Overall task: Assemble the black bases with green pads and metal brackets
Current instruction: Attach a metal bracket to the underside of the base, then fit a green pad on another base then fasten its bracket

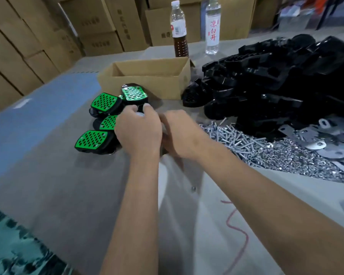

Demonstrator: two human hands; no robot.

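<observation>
What the two hands hold between them is hidden and blurred. The left hand curls its fingers round a dark piece topped by something white; whether the right hand grips anything cannot be told. Just beyond and left of the left hand lie four assembled bases with green pads. Behind these stands an open cardboard box, its contents unseen

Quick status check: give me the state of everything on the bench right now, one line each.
Left hand: curled on something at the pads, grip unclear.
Right hand: blurred, grip unclear.
Green-padded bases: four, clustered, pads up.
Cardboard box: open.
Bare black bases: heaped.
Screws: loose pile.
Brackets: loose.
Brown bottle: upright, capped.
</observation>
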